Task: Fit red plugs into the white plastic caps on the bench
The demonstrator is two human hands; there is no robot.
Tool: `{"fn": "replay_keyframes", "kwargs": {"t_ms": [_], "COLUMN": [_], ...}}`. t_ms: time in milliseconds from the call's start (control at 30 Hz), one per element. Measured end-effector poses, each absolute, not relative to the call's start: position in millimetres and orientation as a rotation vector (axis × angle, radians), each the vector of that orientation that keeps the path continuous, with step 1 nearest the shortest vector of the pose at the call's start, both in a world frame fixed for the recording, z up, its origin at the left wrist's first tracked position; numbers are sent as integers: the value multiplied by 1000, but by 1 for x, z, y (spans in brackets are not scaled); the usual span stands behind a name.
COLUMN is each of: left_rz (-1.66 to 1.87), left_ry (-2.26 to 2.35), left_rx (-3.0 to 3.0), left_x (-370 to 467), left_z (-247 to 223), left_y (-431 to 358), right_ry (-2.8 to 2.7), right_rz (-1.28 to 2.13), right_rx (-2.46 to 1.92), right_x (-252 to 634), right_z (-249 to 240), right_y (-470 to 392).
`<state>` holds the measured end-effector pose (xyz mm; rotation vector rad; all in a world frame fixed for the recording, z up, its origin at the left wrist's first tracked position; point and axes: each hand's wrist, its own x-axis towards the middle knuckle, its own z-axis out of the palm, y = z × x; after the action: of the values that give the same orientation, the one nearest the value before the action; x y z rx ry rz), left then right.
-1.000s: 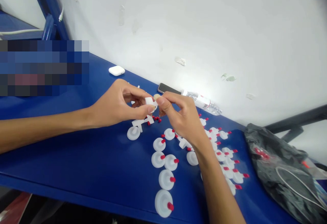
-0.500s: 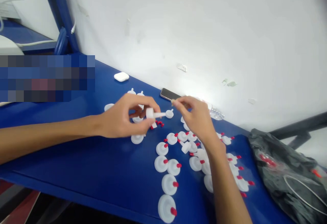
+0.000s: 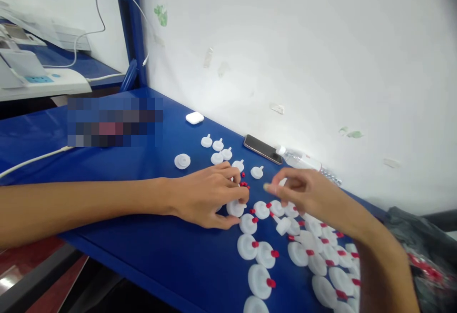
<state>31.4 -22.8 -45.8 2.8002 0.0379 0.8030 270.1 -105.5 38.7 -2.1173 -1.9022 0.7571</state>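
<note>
My left hand (image 3: 212, 194) is low over the blue table, its fingers curved around a white round cap (image 3: 235, 207) beside a few small red tips (image 3: 244, 185). To its right, my right hand (image 3: 298, 186) hovers with thumb and index finger pinched together; whether something small sits between them cannot be made out. Several white caps with red tips (image 3: 260, 280) spread below and right of the hands. Behind my left hand stand several white caps without red tips (image 3: 206, 141), and another (image 3: 182, 161) lies to the left.
A phone (image 3: 263, 149) and a clear plastic bottle (image 3: 302, 159) lie along the white wall. A white case (image 3: 194, 117) is near the back edge. At the right is a dark plastic bag (image 3: 424, 237). A white cable (image 3: 34, 160) crosses the left side.
The view has shifted left. My left hand, which held a white cap with its nozzle up in the air, is now down at the table over a cap. My right hand stays raised.
</note>
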Motion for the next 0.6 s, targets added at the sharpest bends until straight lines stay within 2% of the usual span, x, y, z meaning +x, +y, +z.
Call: {"fn": "replay_keyframes", "kwargs": {"t_ms": [67, 133, 267, 400, 600], "left_rz": [735, 683, 683, 853, 1201], "left_ry": [49, 66, 111, 228, 366], "left_rx": [2802, 2790, 2775, 2748, 2674], "left_x": [32, 32, 33, 32, 32], "left_z": [-47, -48, -47, -43, -38], "left_y": [-22, -21, -20, -20, -16], "right_ry": [-1907, -1924, -1927, -1859, -1711], "right_rz": [1023, 1110, 936, 671, 890], "right_rx": [-2104, -2079, -1995, -1790, -1371], "right_x": [273, 275, 275, 265, 233], "right_z": [39, 35, 33, 40, 35], "right_y": [-109, -109, -106, -104, -101]}}
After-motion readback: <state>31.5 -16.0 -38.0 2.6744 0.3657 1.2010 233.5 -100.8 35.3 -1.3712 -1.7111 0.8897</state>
